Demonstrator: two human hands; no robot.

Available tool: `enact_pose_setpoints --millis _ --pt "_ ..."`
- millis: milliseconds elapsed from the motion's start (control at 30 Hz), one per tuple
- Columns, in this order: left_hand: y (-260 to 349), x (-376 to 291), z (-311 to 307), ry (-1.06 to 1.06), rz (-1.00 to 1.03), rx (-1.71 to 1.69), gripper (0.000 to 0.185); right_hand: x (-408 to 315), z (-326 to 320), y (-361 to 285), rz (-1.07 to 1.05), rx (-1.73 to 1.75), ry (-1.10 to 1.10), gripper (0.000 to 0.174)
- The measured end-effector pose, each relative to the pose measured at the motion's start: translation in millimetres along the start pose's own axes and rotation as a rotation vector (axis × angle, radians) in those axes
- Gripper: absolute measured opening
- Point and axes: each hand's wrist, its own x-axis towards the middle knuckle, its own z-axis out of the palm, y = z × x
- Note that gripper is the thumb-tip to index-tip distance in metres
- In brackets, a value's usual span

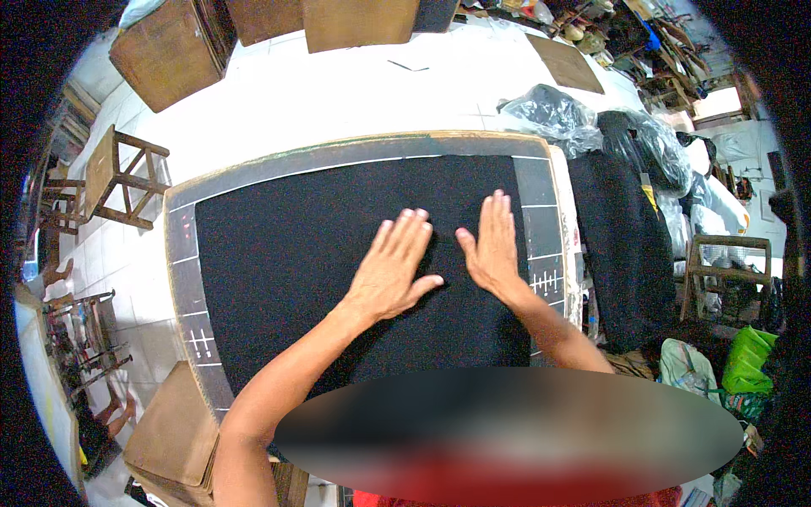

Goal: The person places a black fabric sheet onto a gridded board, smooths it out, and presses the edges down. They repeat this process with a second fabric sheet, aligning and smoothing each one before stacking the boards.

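A black fabric piece [285, 253] lies flat across a dark board [185, 285] that bears white marking lines along its edges. My left hand [393, 272] is spread palm down on the middle of the fabric, with nothing held. Farther right, my right hand [493, 244] rests on the same fabric near its right edge, fingers extended together and thumb apart. A gap of bare fabric lies between the two hands. The near part of the board is hidden by a blurred area.
Stacked brown boards [174, 424] stand at the lower left, and a wooden stool [120, 180] beyond the board's left side. To the right are a pile of black fabric [624, 253], clear plastic bags [551, 114], a wooden chair frame [728, 272] and a green bag [751, 361].
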Motion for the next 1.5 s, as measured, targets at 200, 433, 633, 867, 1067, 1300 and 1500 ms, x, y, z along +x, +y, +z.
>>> enact_pose_setpoints --millis 200,433,633,867,1067,1300,1500 --pt "-62 42 -25 0.276 -0.484 0.362 0.073 68 -28 -52 0.072 -0.043 -0.036 0.084" --pt "-64 -3 -40 0.589 -0.634 0.064 0.077 68 -40 -128 -0.357 0.373 -0.083 0.075" --pt "12 -24 -26 -0.034 -0.078 -0.077 0.08 33 -14 -12 -0.434 -0.004 -0.175 0.081" --pt "-112 8 -45 -0.094 0.123 0.243 0.086 -44 -31 -19 -0.577 0.159 -0.38 0.08" --pt "-64 40 -51 0.32 -0.048 0.3 0.088 33 -13 -34 -0.926 0.01 -0.59 0.077" --pt "-14 21 -8 -0.255 0.361 0.083 0.083 144 -22 -26 -0.883 -0.106 -0.272 0.074" --pt "-113 63 -57 0.09 -0.377 0.518 0.087 97 -31 38 -0.597 -0.025 -0.178 0.077"
